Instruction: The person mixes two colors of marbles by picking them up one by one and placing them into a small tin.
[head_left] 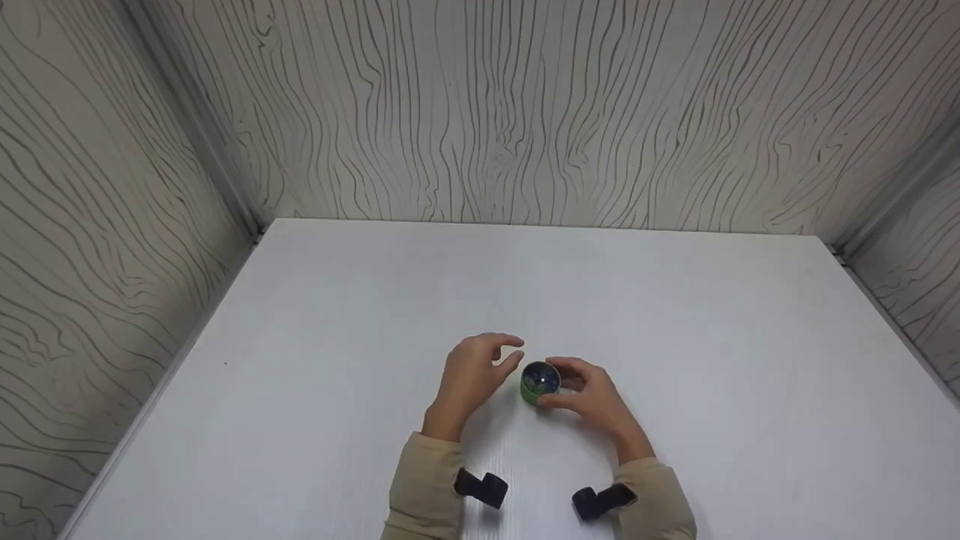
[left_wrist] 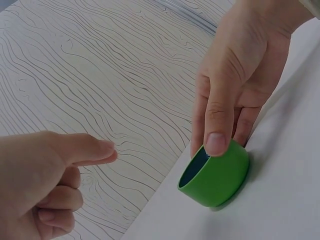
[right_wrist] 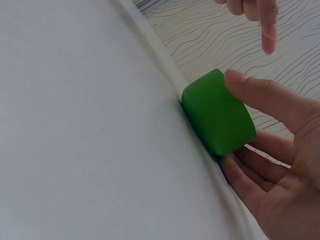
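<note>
A small round green cup with a dark blue, patterned inside rests on the white table, its mouth visible from above. My right hand pinches it from the right, the thumb on the near side of the rim and fingers around the far side. In the left wrist view the green cup appears slightly tilted. Just to its left my left hand hovers apart from it, holding nothing. Thumb and index finger reach toward the cup with a gap between them, while the other fingers curl toward the palm.
The white table runs back to a wall panel with a wood-grain line pattern. Similar panels stand at left and right. Dark wrist-worn devices stick out from both beige sleeves.
</note>
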